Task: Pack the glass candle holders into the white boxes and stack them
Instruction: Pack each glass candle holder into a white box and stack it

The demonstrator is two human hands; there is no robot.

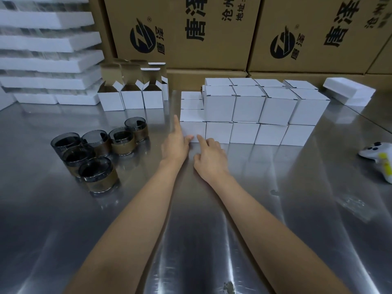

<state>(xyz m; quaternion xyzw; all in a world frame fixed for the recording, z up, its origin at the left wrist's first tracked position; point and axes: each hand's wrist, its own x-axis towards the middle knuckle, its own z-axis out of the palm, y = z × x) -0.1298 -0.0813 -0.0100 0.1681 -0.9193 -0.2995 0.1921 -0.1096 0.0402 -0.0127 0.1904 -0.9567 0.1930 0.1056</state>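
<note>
**Fingers meet white box**

Empty left hand (175,145) and right hand (211,154) touch forefingers to the bottom-left box (193,129), a plain closed cube, in a stack (250,107) running left-right across the table (212,230). Dark glass holders (99,143) stand upright at left.

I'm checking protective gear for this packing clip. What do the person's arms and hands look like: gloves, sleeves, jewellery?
The left hand and right hand are bare, without gloves. The left forearm and right forearm are uncovered to the frame's edge; no sleeve, watch, ring or band shows.
</note>
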